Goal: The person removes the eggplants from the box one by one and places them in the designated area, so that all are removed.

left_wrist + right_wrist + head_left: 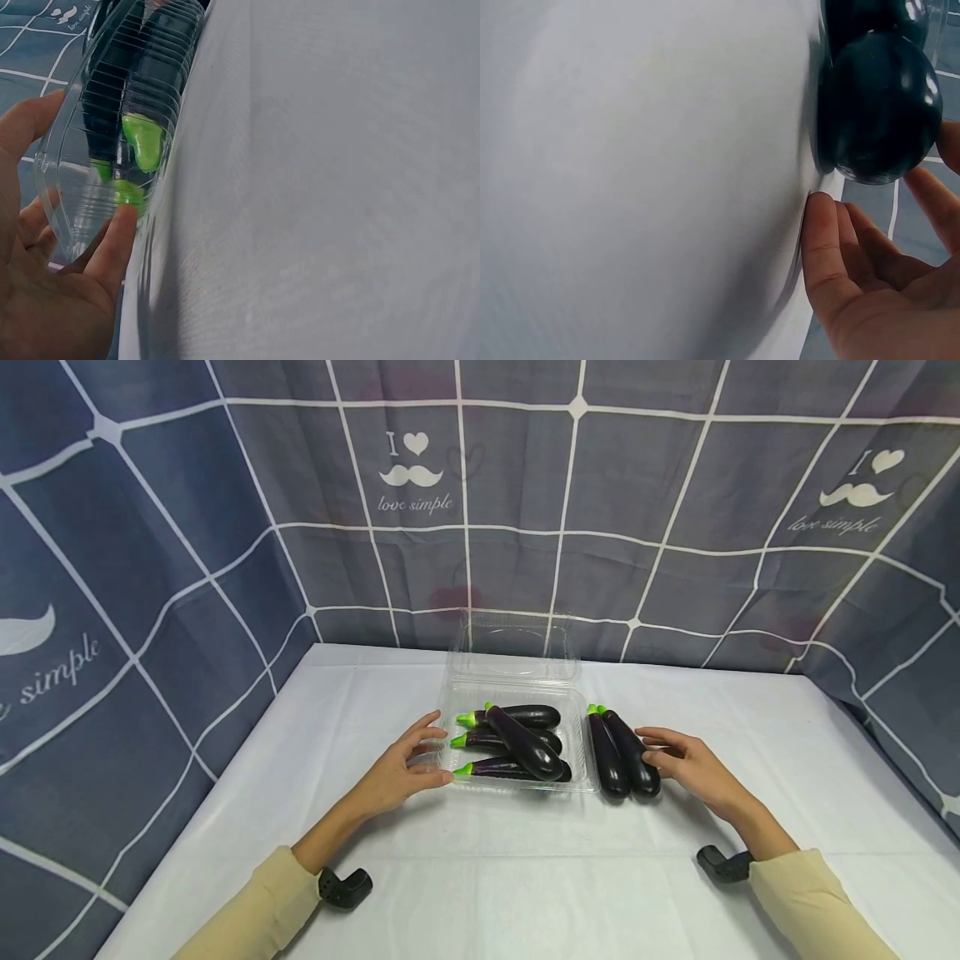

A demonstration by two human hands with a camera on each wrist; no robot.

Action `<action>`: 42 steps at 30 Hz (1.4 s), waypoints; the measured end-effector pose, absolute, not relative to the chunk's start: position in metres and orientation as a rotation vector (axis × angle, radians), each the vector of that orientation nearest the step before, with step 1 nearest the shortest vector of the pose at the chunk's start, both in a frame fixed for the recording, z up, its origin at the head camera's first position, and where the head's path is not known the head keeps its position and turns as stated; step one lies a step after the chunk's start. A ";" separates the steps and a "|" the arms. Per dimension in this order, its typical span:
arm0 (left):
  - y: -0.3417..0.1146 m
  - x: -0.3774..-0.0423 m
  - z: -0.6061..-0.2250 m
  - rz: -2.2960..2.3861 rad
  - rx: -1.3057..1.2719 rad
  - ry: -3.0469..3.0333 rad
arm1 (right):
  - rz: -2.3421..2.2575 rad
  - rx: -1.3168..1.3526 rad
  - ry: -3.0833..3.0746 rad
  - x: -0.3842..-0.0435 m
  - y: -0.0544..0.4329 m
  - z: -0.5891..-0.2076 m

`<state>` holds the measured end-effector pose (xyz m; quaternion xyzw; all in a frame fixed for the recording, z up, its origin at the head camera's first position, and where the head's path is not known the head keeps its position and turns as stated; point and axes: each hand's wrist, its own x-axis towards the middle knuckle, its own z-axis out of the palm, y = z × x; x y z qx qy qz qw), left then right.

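Note:
A clear plastic clamshell box (581,760) stands with its lid (517,647) raised at the back. Several dark eggplants lie in it, their green stem ends to the left; one eggplant (525,743) lies slantwise over the others. My left hand (397,772) is at the box's left side, fingers spread and fingertips right at its wall. Two more eggplants lie side by side on the table just right of the box. Beside the outer eggplant (633,756) is my right hand (693,768), its fingers loosely bent, fingertips right at the eggplant's side and nothing gripped.
A white cloth (510,877) covers the table. Behind it and at both sides hangs a dark grey-blue curtain (517,468) with white grid lines and printed words. A black wrist device (345,889) shows below each sleeve cuff.

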<state>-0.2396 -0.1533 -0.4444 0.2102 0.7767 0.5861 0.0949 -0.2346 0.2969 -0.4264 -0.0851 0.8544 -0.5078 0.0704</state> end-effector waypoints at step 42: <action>-0.155 -0.240 -0.443 1.720 0.623 2.313 | -1.484 -0.365 2.799 -0.224 0.274 -0.396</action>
